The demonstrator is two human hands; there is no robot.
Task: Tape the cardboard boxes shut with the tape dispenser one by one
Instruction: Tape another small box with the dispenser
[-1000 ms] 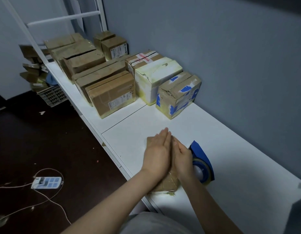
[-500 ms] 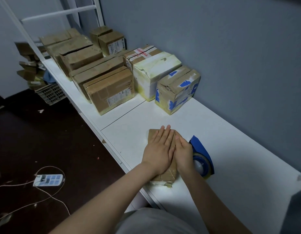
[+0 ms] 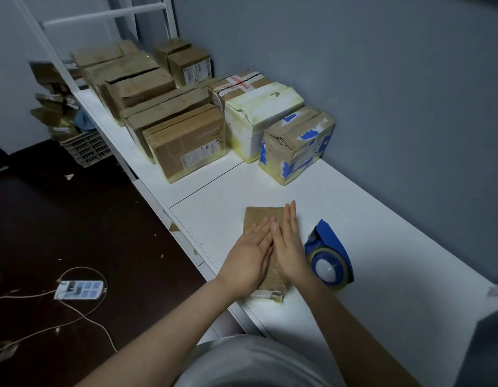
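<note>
- White table (image 3: 381,233) runs along a grey wall, and the flat box lies at its near edge.
- Cardboard boxes (image 3: 186,141) stand in a row well beyond the flat box. The closest is patched with blue tape. I cannot tell which of them are already sealed.
- Flat box (image 3: 260,216) sits under both palms. A glossy strip shows along its top near the wrists, and its far end is bare.
- Dispenser (image 3: 330,261), blue, lies on the table just right of the flat box. Neither hand touches it.
- Left hand (image 3: 249,258) lies flat on the near half of the flat box, fingers straight and together, pressing down and gripping nothing. A second ago it reached further forward; it has since slid back toward the body.
- Right hand (image 3: 288,247) is also flat and pressing, fingers straight. Its tips are now close to the far edge of the flat box and ahead of the left hand's, where before they trailed behind.
- These alternating strokes look like tape being rubbed down along the seam. By my reading the flat box is all but sealed, and the next move would be to set it aside and fetch another.
</note>
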